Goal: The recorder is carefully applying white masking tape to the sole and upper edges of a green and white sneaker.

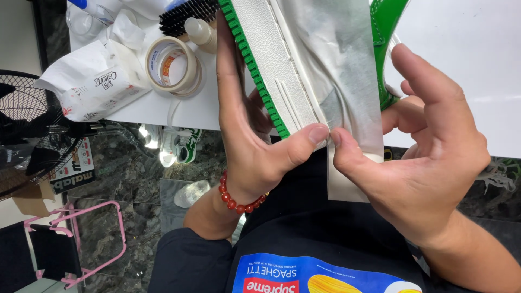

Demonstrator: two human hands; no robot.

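A white sneaker [271, 49] with a green ridged sole edge and a glossy green upper is held over my lap, side up. A sheet of translucent film [342, 70] lies over its side. My left hand [247, 125], with a red bead bracelet on the wrist, cups the sole from the left, its thumb pressing the film's lower edge. My right hand [423, 157] holds the shoe from the right. Its thumb meets the left thumb at the film's edge, and its fingers wrap behind the green upper.
A white table [461, 49] carries a roll of masking tape [172, 64], a black-bristled brush [187, 16], a small bottle [199, 31] and a pack of tissues [92, 81]. Another sneaker [176, 144] lies on the dark marble floor. A black fan [27, 130] and a pink-framed chair [59, 249] stand at the left.
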